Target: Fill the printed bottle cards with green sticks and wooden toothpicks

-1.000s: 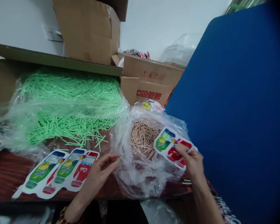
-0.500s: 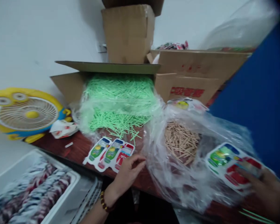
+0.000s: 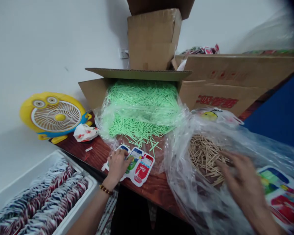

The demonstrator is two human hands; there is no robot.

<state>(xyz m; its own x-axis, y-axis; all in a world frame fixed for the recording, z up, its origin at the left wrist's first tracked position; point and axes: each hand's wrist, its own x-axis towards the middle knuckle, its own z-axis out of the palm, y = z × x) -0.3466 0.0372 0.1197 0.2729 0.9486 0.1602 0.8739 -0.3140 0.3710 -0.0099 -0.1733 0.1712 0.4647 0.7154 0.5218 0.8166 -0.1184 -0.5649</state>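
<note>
Bottle-shaped printed packets lie on the dark red table. My left hand rests on their left part, fingers bent over a packet edge; whether it grips one is hidden. Over a heap of brown sticks in clear plastic, my right hand reaches with fingers apart, slightly blurred, and nothing shows between them. Right of that hand lies another group of printed packets. Bright green sticks spill from an open carton in front of me.
A yellow fan and a crumpled wrapper stand at the table's left. Below left is a white foam box filled with rows of packets. Cartons rise behind. Plastic sheeting spreads over the table's right side.
My left hand has moved left onto the packets. My right hand has let go of the right-hand packets and moved left over the brown sticks. The view has shifted left.
</note>
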